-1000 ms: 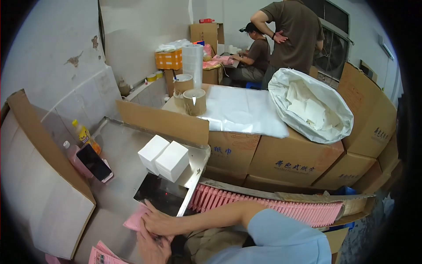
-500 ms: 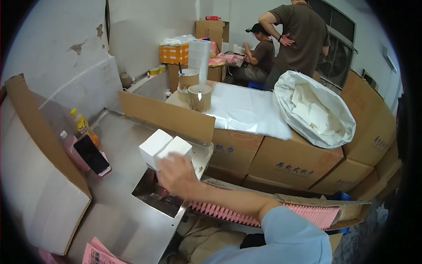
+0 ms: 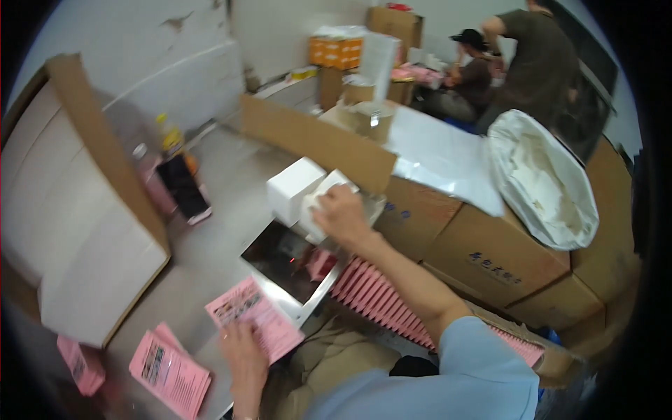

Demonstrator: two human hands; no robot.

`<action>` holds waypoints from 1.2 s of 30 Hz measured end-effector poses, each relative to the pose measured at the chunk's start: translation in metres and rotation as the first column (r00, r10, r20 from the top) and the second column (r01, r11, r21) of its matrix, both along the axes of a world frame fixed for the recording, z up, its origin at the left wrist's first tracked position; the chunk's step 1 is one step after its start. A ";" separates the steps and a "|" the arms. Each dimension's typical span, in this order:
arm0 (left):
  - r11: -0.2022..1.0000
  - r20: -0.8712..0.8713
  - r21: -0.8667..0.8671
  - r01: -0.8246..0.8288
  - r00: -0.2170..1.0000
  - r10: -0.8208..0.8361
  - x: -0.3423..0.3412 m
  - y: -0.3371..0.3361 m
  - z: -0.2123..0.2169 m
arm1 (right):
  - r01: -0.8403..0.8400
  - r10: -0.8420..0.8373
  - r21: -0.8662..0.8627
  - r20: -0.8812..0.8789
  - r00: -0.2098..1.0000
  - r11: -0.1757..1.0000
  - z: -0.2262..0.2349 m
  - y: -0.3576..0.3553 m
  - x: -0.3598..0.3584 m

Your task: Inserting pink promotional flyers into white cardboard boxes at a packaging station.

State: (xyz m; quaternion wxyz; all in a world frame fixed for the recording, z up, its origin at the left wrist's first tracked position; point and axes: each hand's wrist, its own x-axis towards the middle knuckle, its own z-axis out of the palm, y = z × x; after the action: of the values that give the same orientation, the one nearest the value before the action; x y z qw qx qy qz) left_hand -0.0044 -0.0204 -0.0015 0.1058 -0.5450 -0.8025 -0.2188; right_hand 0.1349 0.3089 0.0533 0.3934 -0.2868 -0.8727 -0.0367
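The right grip (image 3: 340, 212) pinches, half hiding a white paper stack (image 3: 310, 222); the left grip (image 3: 243, 350), newly in sight, covers a pink wrapper (image 3: 273, 318), hold unclear.

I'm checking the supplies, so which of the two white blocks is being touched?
The right white block: the right hand covers part of it, while the left white block is clear of both hands.

my workspace was moderately bright, though i could not tell where the light came from. glare whitened the plastic sheets (image 3: 444, 157), a soft sheen lay on my desk (image 3: 227, 234), and its recess (image 3: 276, 252) looked dark around a red glint (image 3: 292, 260). blur softened my right hand (image 3: 341, 213) and the standing co-worker (image 3: 535, 66). the cardboard panel (image 3: 112, 140) bowed near the black rim.
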 end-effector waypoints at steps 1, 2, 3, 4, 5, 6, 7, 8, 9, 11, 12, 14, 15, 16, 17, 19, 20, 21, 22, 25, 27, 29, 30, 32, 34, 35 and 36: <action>1.000 0.000 -0.019 -0.018 1.000 0.018 0.015 0.012 0.023 | 0.002 -0.002 -0.013 0.021 1.000 1.000 0.009 0.000 0.011; 0.999 -0.013 -0.031 -0.025 1.000 0.024 0.020 0.019 0.043 | 0.034 -0.034 -0.024 0.001 0.999 0.999 0.014 0.002 0.019; 0.998 -0.015 -0.050 -0.040 0.999 0.039 0.016 0.019 0.043 | 0.031 -0.032 -0.023 -0.032 0.999 0.999 0.013 0.008 0.022; 1.000 0.034 -0.014 -0.002 0.999 0.003 0.010 0.016 0.038 | 0.019 -0.021 -0.074 -0.030 0.999 0.997 0.015 0.012 0.017; 0.999 0.080 0.030 0.040 0.996 -0.042 0.007 0.011 0.034 | 0.014 -0.017 -0.122 -0.028 0.999 0.992 0.017 0.011 0.014; 1.000 0.079 0.022 0.021 0.997 -0.023 0.005 0.008 0.031 | -0.005 0.001 -0.130 -0.029 1.000 0.992 0.014 0.009 0.010; 1.000 0.106 0.011 0.030 0.994 -0.031 0.003 0.007 0.030 | -0.028 0.025 -0.095 -0.032 0.999 0.995 0.013 0.006 0.009; 0.999 0.132 0.005 0.045 0.990 -0.045 0.003 0.008 0.030 | -0.044 0.042 -0.055 -0.035 0.998 0.998 0.014 0.004 0.009; 0.998 0.133 0.007 0.057 0.989 -0.058 0.005 0.010 0.029 | -0.043 0.043 -0.074 -0.010 0.999 0.996 0.014 0.003 0.016; 0.993 0.163 0.006 0.116 0.980 -0.116 0.010 0.020 0.032 | -0.021 0.021 0.005 -0.098 0.995 1.000 0.000 0.008 0.024; 0.988 0.159 0.030 0.154 0.975 -0.157 0.014 0.025 0.032 | -0.021 0.037 0.089 -0.179 0.983 0.996 -0.001 0.011 0.026; 0.969 0.160 0.122 0.213 0.960 -0.231 0.023 0.025 0.023 | -0.150 0.158 0.056 -0.194 0.968 0.987 -0.005 -0.011 0.009; 0.953 0.175 0.163 0.254 0.944 -0.281 0.023 0.026 0.019 | -0.176 0.224 0.202 -0.245 0.943 0.963 -0.013 -0.043 -0.010; 0.936 0.195 0.203 0.289 0.924 -0.328 0.024 0.024 0.017 | -0.292 0.328 0.196 -0.186 0.926 0.936 -0.010 -0.087 -0.014; 0.930 0.170 0.178 0.322 0.921 -0.351 0.023 0.026 0.021 | -0.429 0.417 0.009 0.221 0.882 0.903 -0.054 -0.117 -0.023; 0.918 0.135 0.158 0.364 0.913 -0.385 0.011 0.011 0.029 | -0.730 0.883 -0.535 0.067 0.464 0.425 -0.034 -0.163 -0.032; 0.961 0.115 -0.011 0.277 0.955 -0.274 0.005 -0.003 0.033 | -0.709 0.803 -0.389 0.169 0.572 0.588 -0.038 -0.158 -0.035; 0.971 0.075 -0.180 0.160 0.986 -0.149 0.005 -0.008 0.037 | -0.665 0.704 -0.231 0.247 0.666 0.710 -0.042 -0.155 -0.035; 0.969 0.070 -0.178 0.172 0.984 -0.162 0.009 0.000 0.037 | -0.599 0.588 -0.062 0.301 0.751 0.798 -0.046 -0.151 -0.036; 0.999 0.114 -0.011 -0.049 0.992 0.050 0.040 0.028 0.049 | -0.533 0.511 -0.053 0.382 0.770 0.844 -0.040 -0.177 -0.065; 0.987 0.030 -0.048 -0.150 0.988 0.152 0.015 0.030 0.016 | -0.532 0.553 -0.181 0.432 0.712 0.827 -0.029 -0.175 -0.070; 0.986 -0.069 -0.031 -0.163 0.985 0.161 0.008 0.024 0.021 | -0.644 0.827 -0.533 0.235 0.511 0.549 -0.018 -0.162 -0.041; 0.987 -0.071 -0.022 -0.162 0.985 0.160 0.013 0.020 0.029 | -0.591 0.599 -0.101 0.102 0.794 0.801 -0.014 -0.143 -0.034; 0.963 -0.220 -0.205 -0.175 0.967 0.129 0.023 0.003 0.034 | -0.159 0.162 0.062 -0.041 0.986 0.985 -0.004 -0.094 -0.021; 0.958 -0.233 -0.164 -0.234 0.953 0.193 0.027 0.002 0.036 | 0.181 -0.189 0.200 0.023 0.982 0.963 0.012 -0.058 -0.009; 0.954 -0.226 -0.149 -0.259 0.948 0.222 0.029 0.006 0.041 | 0.206 -0.232 0.159 0.168 0.958 0.966 -0.009 -0.036 -0.005; 0.945 -0.216 -0.137 -0.297 0.940 0.264 0.027 0.008 0.044 | 0.172 -0.198 0.187 0.130 0.972 0.967 -0.012 -0.031 -0.004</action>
State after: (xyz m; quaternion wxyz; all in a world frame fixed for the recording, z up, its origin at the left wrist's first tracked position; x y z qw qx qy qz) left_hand 0.0229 -0.0128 0.0430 0.1678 -0.4505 -0.8733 -0.0786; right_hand 0.1306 0.2777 0.0416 0.3463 -0.3282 -0.8621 -0.1708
